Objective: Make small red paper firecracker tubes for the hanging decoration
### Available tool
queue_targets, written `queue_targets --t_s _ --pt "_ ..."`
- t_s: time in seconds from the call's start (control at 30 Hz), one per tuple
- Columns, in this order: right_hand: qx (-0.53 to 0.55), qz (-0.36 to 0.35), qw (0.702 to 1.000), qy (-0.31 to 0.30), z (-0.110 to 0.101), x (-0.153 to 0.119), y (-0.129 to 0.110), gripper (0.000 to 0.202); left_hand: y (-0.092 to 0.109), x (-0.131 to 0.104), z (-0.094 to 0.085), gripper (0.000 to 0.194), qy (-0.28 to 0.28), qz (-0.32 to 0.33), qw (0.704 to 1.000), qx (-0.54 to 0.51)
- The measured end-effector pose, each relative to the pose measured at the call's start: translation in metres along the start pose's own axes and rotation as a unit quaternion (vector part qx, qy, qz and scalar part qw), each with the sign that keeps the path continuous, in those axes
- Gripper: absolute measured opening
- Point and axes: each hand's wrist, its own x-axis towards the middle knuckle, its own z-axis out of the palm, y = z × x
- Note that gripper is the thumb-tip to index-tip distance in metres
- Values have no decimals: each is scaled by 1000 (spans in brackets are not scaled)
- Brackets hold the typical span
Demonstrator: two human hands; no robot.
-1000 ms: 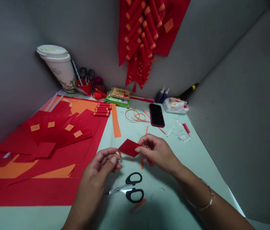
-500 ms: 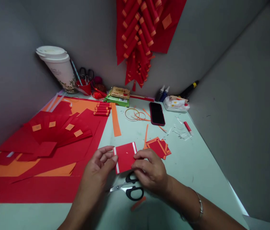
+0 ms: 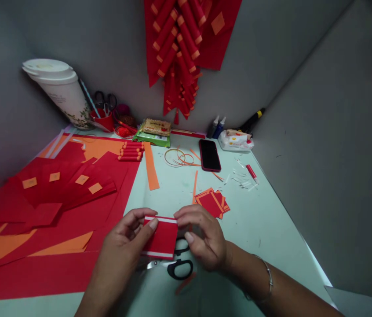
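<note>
A red paper square (image 3: pixel 161 235) with a white strip along its upper and lower edges is pinched at its left side by my left hand (image 3: pixel 129 240), thumb on top. My right hand (image 3: pixel 206 233) is at the square's upper right corner. Its fingertips are at or close to the edge, with the thumb spread away below. Black-handled scissors (image 3: pixel 180 269) lie under the square, their blades partly hidden. A small pile of red paper squares with orange strips (image 3: pixel 211 203) lies beyond my right hand.
Red paper sheets (image 3: pixel 57 273) cover the left side. Small red rolls (image 3: pixel 130 152), an orange strip (image 3: pixel 152 167), a phone (image 3: pixel 209 155) and a red tube (image 3: pixel 252 172) lie farther back. A white cup (image 3: pixel 60 94) stands at the back left; red paper firecrackers (image 3: pixel 176 44) hang on the wall.
The red square has turned about a quarter, so its white strips now run along top and bottom. My right hand has loosened its pinch on the right edge. The view has shifted slightly.
</note>
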Motion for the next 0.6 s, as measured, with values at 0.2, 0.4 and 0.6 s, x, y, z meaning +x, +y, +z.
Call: queue_targets --t_s 0.2,0.4,0.6 --pt "59 203 975 62 12 -6 9 28 -3 -1 4 31 -15 6 1000 1" --pt "96 256 955 113 12 -3 13 17 -5 0 4 32 -38 -26 999 1" --pt "31 214 970 107 10 -2 17 13 -7 0 5 35 -35 -36 999 13"
